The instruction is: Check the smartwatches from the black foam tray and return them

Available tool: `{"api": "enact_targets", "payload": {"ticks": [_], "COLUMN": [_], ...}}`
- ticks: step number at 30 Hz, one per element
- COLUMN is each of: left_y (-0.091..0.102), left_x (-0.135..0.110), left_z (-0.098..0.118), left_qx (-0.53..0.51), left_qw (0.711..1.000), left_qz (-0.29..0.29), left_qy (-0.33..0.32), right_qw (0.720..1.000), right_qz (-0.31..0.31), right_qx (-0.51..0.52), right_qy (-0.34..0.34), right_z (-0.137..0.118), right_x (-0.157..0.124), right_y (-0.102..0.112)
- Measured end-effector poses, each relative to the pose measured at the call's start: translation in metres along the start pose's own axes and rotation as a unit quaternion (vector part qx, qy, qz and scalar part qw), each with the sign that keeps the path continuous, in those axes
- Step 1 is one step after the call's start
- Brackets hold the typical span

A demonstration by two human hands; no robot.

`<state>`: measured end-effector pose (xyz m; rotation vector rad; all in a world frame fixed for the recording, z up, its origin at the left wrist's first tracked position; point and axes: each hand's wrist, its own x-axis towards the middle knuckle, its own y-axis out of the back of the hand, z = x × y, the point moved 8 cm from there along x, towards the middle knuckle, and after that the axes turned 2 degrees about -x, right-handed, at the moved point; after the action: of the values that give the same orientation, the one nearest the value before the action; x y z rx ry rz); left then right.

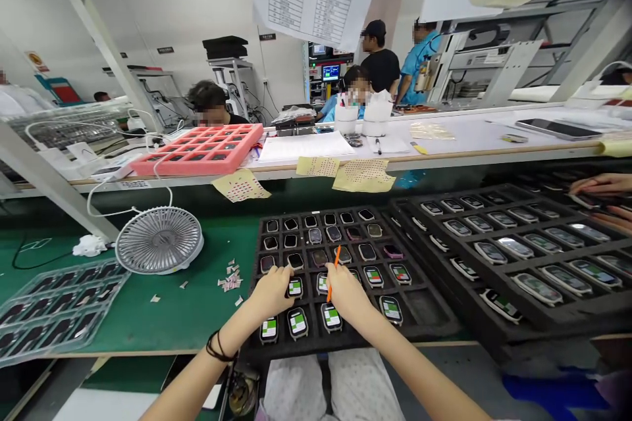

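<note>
A black foam tray (422, 309) in front of me holds rows of smartwatches, one per compartment. Several in the nearer rows have lit green-and-white screens. My left hand (271, 291) is over the tray's left side, its thumb and fingers closed at the edges of a lit smartwatch (295, 287) that sits in its compartment. My right hand (349, 289) grips a thin orange stick (334, 276), held nearly upright over the middle columns. Just below the stick lies another lit smartwatch (330, 316). Part of the row behind is hidden by my right hand.
To the right, stacked black trays (474, 306) hold more watches, with another person's hand (605, 184) at the far edge. A round fan (159, 240), small paper scraps (230, 278) and a clear plastic tray (106, 283) are on the left. A shelf (434, 154) crosses ahead, bearing a pink foam tray (202, 151).
</note>
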<state>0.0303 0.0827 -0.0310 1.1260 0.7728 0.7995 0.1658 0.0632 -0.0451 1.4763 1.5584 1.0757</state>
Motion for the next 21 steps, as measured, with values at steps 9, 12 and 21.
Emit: {"api": "enact_targets", "payload": {"ticks": [9, 12, 21], "left_y": [-0.007, -0.007, 0.005], "left_x": [0.018, 0.016, 0.044], "left_z": [-0.010, -0.013, -0.028], "left_qx": [-0.050, -0.081, -0.538], "left_qw": [0.998, 0.995, 0.836], "left_qz": [0.018, 0.045, 0.104], "left_qy": [-0.029, -0.033, -0.005], "right_qw": [0.998, 0.995, 0.890], "right_qz": [-0.010, -0.021, -0.048], "right_qx": [0.058, 0.092, 0.453], "right_qy": [0.012, 0.029, 0.040], "right_z": [-0.008, -0.011, 0.014], "right_x": [0.009, 0.011, 0.036], "right_y": [-0.010, -0.017, -0.005]}}
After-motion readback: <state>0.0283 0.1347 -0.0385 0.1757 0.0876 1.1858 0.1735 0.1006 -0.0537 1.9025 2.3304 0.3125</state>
